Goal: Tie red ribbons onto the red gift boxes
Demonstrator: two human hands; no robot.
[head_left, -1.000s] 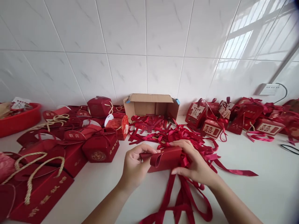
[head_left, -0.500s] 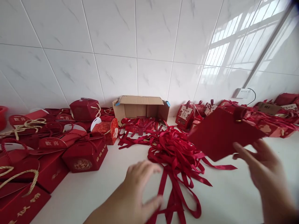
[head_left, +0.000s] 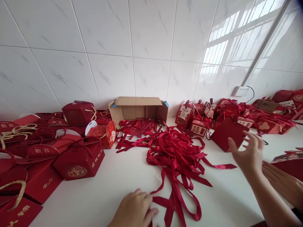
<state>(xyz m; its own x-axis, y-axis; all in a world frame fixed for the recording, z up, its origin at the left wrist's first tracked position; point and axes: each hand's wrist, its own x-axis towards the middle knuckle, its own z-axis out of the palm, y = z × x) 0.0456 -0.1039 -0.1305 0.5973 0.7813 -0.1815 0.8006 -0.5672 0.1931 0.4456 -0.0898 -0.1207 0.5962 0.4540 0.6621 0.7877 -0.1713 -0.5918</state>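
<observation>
My left hand (head_left: 134,208) is low in the middle of the white table, its fingers curled down at the loose ends of a red ribbon (head_left: 163,201). Those ends disappear behind the fingers. The ribbon belongs to a tangled heap of shiny red ribbons (head_left: 177,148) in the middle. On the right, my right hand (head_left: 248,154) is raised with its fingers spread and nothing in them. Just beyond the fingertips stands a plain dark red gift box (head_left: 227,134), in front of smaller red boxes.
Red boxes with rope handles (head_left: 80,160) crowd the left. An open cardboard box (head_left: 139,102) stands against the tiled wall, with red strips spilling out. Small tagged boxes (head_left: 184,115) line the right back. Another person's hand (head_left: 281,181) is beside a red box (head_left: 288,162) at far right.
My right hand has set the dark red box down among the boxes on the right and let go. My left hand has dropped lower, and its fingers have closed. Another person's hand has appeared.
</observation>
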